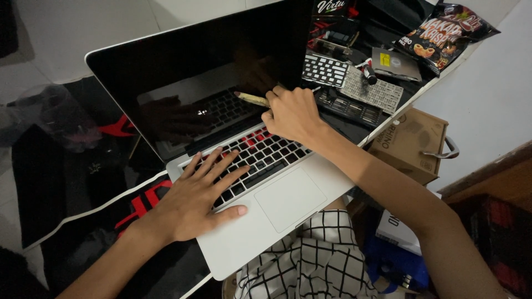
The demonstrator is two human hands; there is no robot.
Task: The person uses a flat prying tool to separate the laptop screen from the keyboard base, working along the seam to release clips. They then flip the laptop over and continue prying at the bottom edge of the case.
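Observation:
An open silver laptop point(288, 202) lies in front of me with a dark screen point(194, 72) and a black keyboard point(266, 152); some keys near the top show red. My left hand point(197, 196) rests flat on the left side of the keyboard, fingers spread, holding nothing. My right hand point(291, 113) is over the upper right of the keyboard, closed around a thin yellowish stick-like tool point(252, 99) whose tip points left toward the screen hinge.
Behind the laptop lie loose keyboard parts point(352, 83), a small dark bottle point(369, 75), a flat grey drive point(394, 63) and a snack bag point(443, 33). A cardboard box point(413, 144) with a metal handle stands at right. Checked cloth point(316, 260) covers my lap.

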